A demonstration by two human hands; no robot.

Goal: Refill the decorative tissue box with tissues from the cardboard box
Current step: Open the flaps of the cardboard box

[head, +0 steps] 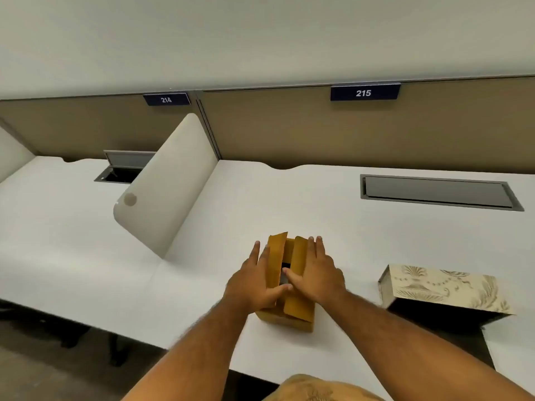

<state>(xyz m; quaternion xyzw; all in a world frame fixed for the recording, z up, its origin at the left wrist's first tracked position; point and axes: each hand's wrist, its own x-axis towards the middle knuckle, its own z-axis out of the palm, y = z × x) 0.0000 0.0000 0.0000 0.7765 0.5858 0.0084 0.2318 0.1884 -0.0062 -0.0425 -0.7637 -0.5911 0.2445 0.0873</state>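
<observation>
A small brown cardboard box [298,314] stands on the white desk [231,215] in front of me, its top flaps partly raised. My left hand [254,279] lies on the left flap with fingers spread and the thumb at the gap between the flaps. My right hand [317,272] rests flat on the right flap, thumb also at the gap. A dark slit shows between the flaps; the contents are hidden. The cream decorative tissue box [440,287], printed with an ornate pattern, sits to the right, its dark open side facing me.
A white rounded divider panel [162,186] separates this desk from the left one. A grey cable hatch [437,192] lies shut at the back right; another hatch [121,167] stands open on the left desk. Beige partitions carry labels 214 and 215. The desk's front edge is near me.
</observation>
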